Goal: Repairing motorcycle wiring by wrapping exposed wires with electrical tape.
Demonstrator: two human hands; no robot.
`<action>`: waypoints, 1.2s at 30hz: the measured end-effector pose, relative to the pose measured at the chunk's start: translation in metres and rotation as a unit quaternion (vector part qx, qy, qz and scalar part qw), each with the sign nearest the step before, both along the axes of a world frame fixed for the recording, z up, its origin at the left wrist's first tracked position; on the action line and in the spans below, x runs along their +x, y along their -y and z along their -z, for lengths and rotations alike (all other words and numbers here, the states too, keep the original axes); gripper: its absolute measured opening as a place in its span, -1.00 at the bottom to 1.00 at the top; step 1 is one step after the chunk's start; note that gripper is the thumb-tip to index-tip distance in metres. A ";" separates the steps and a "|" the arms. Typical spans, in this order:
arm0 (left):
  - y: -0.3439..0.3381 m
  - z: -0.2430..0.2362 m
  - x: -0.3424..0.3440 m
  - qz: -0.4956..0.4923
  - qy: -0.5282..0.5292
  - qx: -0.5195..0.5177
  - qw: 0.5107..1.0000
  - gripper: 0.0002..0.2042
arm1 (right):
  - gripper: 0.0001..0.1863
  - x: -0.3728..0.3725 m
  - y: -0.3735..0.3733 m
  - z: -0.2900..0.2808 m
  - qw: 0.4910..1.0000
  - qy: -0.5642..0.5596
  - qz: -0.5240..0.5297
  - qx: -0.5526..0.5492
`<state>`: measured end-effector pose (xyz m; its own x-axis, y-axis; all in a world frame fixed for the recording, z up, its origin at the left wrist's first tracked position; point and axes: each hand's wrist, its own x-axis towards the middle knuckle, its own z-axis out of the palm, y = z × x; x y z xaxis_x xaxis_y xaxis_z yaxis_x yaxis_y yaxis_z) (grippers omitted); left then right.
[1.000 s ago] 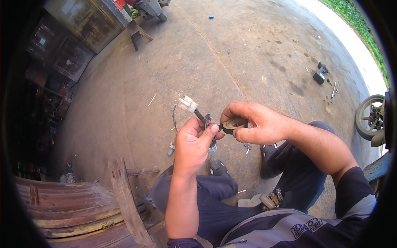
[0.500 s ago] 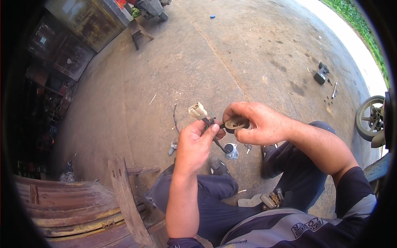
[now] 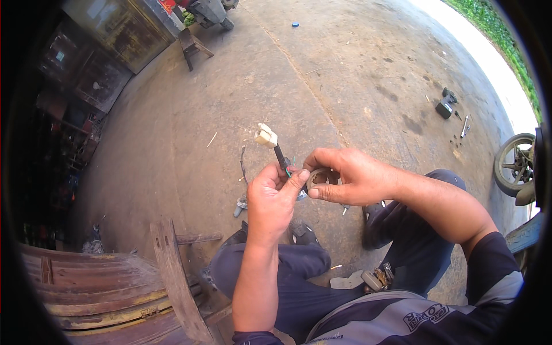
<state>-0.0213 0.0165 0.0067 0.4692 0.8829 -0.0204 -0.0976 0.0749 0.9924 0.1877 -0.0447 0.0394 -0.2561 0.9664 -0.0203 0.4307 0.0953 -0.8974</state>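
In the head view there are two hands, one wire lead and one roll of tape. The left hand is closed around the black wire lead, thumb pressed to it, and the lead's one white connector stands tilted above the fist. The right hand pinches the roll of dark tape between thumb and fingers, touching the left thumb. Half a second ago the connector lay lower and flatter; now it points up. Below lies a stained concrete floor; a wooden bench sits at lower left, one wheel at right.
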 end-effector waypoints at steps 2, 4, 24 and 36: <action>0.001 -0.003 0.002 0.009 -0.004 0.001 1.000 -0.90 | -0.44 -0.007 0.003 0.005 0.999 0.019 0.009 0.050; 0.001 -0.003 0.004 0.018 -0.008 0.001 1.000 -0.89 | -0.48 -0.010 0.003 0.011 0.994 0.037 0.018 0.099; -0.028 0.019 0.014 -0.013 0.092 -0.048 0.995 -0.81 | -0.79 -0.094 0.073 -0.002 0.910 -0.024 -0.229 0.344; 0.004 -0.015 -0.002 0.006 0.174 -0.087 0.981 -0.64 | -0.68 -0.013 0.008 0.008 0.953 -0.254 0.157 -0.044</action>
<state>-0.0230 0.0125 0.0215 0.4850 0.8745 -0.0068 -0.4264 0.2433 0.8712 0.1746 -0.0522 0.0312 0.0470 0.9973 -0.0561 -0.0679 -0.0528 -0.9963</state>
